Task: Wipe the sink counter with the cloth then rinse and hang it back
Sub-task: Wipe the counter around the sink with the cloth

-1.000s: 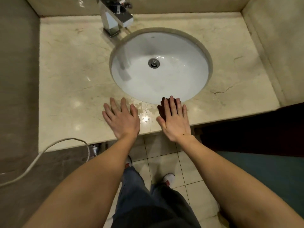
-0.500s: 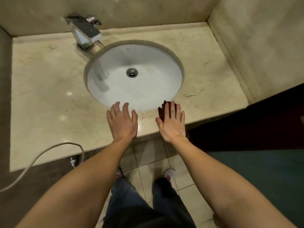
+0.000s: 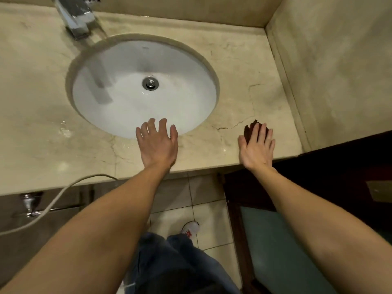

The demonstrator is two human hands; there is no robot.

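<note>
A beige marble sink counter (image 3: 237, 66) holds a white oval basin (image 3: 118, 98) with a chrome drain and a chrome faucet (image 3: 76, 13) at the back left. A small dark red-brown cloth (image 3: 249, 129) lies on the front right part of the counter, mostly hidden under my right hand (image 3: 257, 148), which presses flat on it with fingers extended. My left hand (image 3: 158, 145) rests flat on the counter's front edge, fingers spread, fingertips reaching over the basin's rim, holding nothing.
A wall (image 3: 339, 60) bounds the counter on the right and another runs along the back. A pale hose (image 3: 55, 200) hangs below the counter at left beside a chrome valve (image 3: 29, 203). A dark wooden door frame (image 3: 318, 166) stands at right. Tiled floor and my shoes lie below.
My right hand has slid the cloth to the right along the counter's front, away from the basin toward the right wall. My left hand stays at the basin's front rim. The view shifted.
</note>
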